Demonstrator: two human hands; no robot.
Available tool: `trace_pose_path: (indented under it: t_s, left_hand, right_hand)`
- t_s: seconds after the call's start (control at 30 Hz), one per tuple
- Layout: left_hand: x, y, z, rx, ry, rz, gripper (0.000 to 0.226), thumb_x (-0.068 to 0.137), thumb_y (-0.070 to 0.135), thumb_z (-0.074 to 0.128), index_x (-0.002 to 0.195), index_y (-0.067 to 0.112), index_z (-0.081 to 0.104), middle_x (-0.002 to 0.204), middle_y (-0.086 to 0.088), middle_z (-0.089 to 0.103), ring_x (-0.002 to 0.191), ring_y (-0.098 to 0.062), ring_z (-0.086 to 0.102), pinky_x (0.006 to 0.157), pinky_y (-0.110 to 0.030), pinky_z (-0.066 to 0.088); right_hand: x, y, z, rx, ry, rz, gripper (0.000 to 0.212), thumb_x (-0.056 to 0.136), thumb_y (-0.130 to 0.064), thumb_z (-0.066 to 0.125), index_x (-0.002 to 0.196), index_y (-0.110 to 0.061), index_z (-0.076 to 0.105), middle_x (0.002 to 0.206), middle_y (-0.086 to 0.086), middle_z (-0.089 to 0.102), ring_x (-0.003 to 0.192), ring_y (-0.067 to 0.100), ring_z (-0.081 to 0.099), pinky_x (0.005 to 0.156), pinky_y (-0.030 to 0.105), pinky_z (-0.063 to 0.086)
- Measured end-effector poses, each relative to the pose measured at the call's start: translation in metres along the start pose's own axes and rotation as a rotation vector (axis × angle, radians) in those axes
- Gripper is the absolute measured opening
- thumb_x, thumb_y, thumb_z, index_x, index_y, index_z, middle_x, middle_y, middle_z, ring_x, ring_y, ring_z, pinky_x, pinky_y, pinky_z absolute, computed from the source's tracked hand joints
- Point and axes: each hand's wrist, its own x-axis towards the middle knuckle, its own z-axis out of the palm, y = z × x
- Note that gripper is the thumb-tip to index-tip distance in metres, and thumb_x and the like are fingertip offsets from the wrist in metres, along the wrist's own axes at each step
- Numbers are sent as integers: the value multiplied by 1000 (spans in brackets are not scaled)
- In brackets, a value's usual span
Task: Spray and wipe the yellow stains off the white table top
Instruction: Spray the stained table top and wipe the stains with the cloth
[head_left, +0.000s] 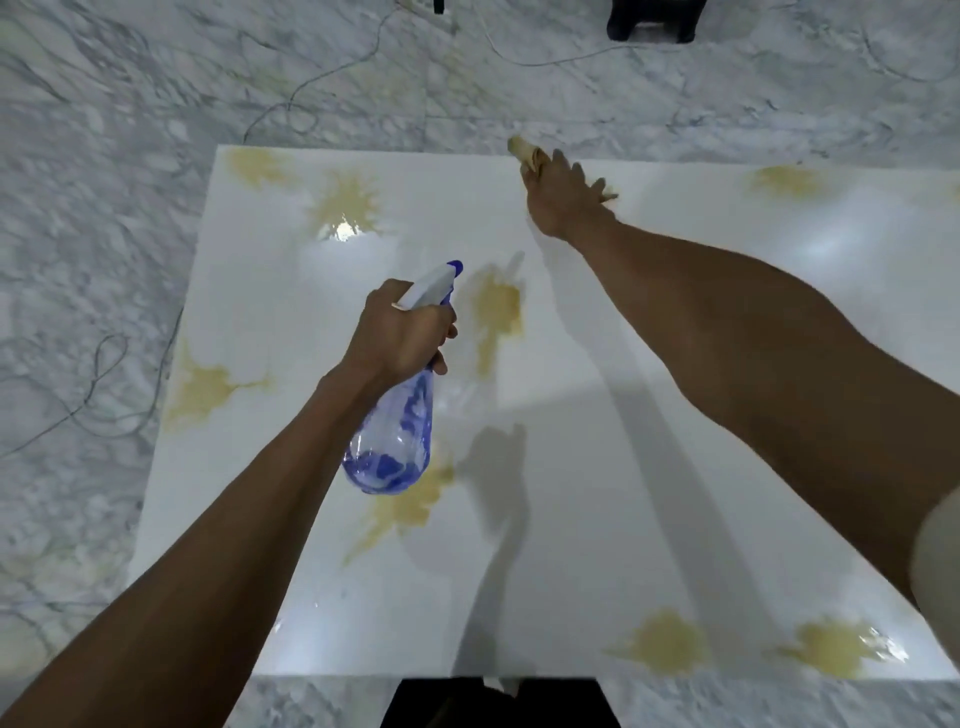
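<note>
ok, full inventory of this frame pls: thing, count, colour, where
table top: one, glossy white, centre of view
stains: about nine, yellow, scattered over the top; two at the near edge, several along the left side and far edge
spray bottle: one, clear blue with a white-and-blue head, held above the table's left-centre
cloth: one, yellowish, at the far edge
floor: grey-veined marble, all round the table
cables: thin, pale, trailing on the floor at left and far side
dark object: one, black, top edge, cut off
left hand: grips the bottle neck
right hand: presses the cloth to the table
</note>
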Motion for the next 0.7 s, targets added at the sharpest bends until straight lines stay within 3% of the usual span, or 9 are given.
trace_pose_path:
  t_s: [0.07,0.13,0.2,0.37,0.53,0.7]
  left_hand:
    - [27,-3,-10,14,5,21,30,69,20,51,79,-5,66,84,-18,73,41,-22,60,48,-25,52]
    - [53,-9,-19,18,6,23,31,70,19,50,80,-4,67,84,-17,72,41,-20,61,47,-25,53]
    - [72,-18,-25,24,-1,10,31,74,19,52,85,-4,69,83,-16,72,44,-17,62,50,-28,57]
    - [78,-28,-29,117,-46,-26,28,87,13,57,99,-9,71,79,-10,71,39,-14,62,55,-29,57]
    - [54,-38,-33,149,-57,-46,21,90,6,54,95,-4,71,82,-9,73,39,-15,63,64,-33,59]
    - [14,-53,-35,134,-68,-39,15,87,9,55,83,5,69,85,-15,74,41,-21,62,53,-27,54]
  right_hand:
    - [43,-4,41,-164,-99,-58,86,82,-70,0,156,-29,20,164,14,17,149,43,15,114,70,8]
    - [42,-14,77,-259,-155,-44,69,92,-67,8,156,-45,-2,166,5,-19,151,39,-17,116,63,-14]
    - [23,-22,98,-266,-136,-57,60,100,-61,15,153,-49,-8,163,3,-29,148,36,-29,115,58,-21]
    - [-19,-10,116,-304,-174,-95,64,100,-64,18,155,-46,-9,164,4,-27,148,33,-29,117,57,-18]
    - [-82,-5,148,-322,-158,-119,65,101,-60,23,155,-46,-10,164,4,-26,148,33,-29,116,57,-20]
    - [-164,4,178,-338,-158,-134,63,100,-59,28,153,-51,-5,166,1,-20,150,33,-24,118,57,-16]
